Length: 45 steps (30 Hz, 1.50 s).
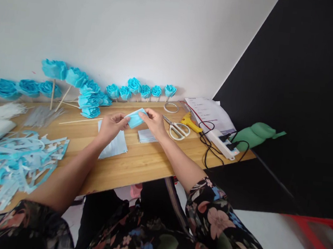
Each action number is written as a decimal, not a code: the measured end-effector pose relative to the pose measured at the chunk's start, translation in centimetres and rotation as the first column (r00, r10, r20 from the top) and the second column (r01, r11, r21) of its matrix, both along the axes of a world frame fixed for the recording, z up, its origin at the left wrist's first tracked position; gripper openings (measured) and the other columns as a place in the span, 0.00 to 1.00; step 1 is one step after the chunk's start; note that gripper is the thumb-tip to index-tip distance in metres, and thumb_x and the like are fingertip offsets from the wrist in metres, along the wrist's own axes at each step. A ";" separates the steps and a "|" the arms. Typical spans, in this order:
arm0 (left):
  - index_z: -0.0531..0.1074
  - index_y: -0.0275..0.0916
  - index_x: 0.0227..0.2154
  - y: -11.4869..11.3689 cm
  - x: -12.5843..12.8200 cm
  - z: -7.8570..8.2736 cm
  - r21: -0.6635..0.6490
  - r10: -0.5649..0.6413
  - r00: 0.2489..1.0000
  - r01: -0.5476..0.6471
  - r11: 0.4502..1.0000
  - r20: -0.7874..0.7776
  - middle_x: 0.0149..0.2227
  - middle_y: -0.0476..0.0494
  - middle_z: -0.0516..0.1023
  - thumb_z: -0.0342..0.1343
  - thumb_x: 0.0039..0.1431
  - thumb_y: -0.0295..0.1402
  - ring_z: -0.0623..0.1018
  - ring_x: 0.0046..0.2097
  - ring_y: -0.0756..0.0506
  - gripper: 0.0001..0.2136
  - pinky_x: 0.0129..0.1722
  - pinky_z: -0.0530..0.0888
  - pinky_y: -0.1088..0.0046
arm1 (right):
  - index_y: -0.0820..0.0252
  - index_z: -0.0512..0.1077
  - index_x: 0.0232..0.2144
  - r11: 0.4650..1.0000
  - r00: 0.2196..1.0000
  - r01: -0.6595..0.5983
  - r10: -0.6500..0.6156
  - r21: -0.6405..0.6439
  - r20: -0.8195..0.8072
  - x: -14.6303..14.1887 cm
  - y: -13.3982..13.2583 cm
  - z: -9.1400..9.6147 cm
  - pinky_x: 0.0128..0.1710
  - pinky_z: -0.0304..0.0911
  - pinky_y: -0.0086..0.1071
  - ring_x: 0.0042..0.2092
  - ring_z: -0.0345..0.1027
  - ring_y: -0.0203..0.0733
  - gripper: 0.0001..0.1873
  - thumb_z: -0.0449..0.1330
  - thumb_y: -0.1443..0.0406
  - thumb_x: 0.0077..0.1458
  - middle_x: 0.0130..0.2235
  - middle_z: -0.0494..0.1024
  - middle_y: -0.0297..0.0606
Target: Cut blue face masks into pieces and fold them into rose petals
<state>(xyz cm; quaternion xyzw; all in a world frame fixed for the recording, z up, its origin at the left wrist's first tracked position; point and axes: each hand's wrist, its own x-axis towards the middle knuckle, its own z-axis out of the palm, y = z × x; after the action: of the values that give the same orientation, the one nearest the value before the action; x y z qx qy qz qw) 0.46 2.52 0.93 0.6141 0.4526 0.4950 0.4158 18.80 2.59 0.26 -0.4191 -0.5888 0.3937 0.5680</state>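
guiding from afar through the head camera, i had a folded blue sheet [135, 119] raised above the wooden table [144, 162]. the left hand [113, 125] pinched its left end between thumb and fingers, and the right hand [154, 121] gripped its right end the same way, so i had 2 hands closed on 1 thing. below the left hand lay a pale blue sheet [115, 147], flat on the wood (that hand hid part of it from me). a small light-blue stack [146, 136] lay beneath the right hand. to the right of it i saw white-handled scissors [174, 126], then a yellow glue gun [191, 123] and a white power strip [222, 144]. blue flowers [134, 84] lined the wall [164, 33], and a heap of strips [20, 160] spread at the far left.
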 end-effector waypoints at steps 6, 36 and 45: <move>0.76 0.38 0.24 -0.1 -0.1 0.2 0.015 -0.020 1.000 0.020 1.000 0.002 0.20 0.46 0.76 0.63 0.52 0.41 0.72 0.22 0.49 0.11 0.24 0.69 0.75 | 0.61 0.76 0.33 1.000 1.000 0.006 -0.006 0.011 -0.002 0.1 0.4 -0.5 0.36 0.61 0.27 0.33 0.64 0.35 0.18 0.62 0.51 0.53 0.29 0.72 0.31; 0.79 0.40 0.30 0.2 -0.3 -0.5 0.310 0.060 0.970 0.016 0.951 -0.235 0.33 0.44 0.83 0.61 0.54 0.41 0.78 0.36 0.44 0.10 0.41 0.73 0.68 | 0.59 0.76 0.30 0.970 0.901 -0.005 -0.101 0.243 0.421 -0.6 -0.3 -0.6 0.40 0.60 0.30 0.36 0.69 0.38 0.14 0.59 0.56 0.60 0.31 0.77 0.34; 0.78 0.37 0.28 1.2 -0.6 -0.8 0.126 0.066 0.987 -0.085 0.988 0.144 0.31 0.46 0.79 0.67 0.46 0.39 0.75 0.31 0.49 0.11 0.34 0.72 0.73 | 0.59 0.75 0.45 0.991 0.965 -0.042 0.007 0.125 0.263 -0.4 0.3 -0.8 0.45 0.67 0.31 0.43 0.74 0.39 0.17 0.64 0.61 0.53 0.44 0.82 0.38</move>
<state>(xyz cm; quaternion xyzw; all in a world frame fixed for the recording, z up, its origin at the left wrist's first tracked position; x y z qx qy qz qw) -0.10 3.68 0.09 0.5866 0.4119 0.5808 0.3860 18.39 2.91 -0.53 -0.4223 -0.6882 0.3028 0.5064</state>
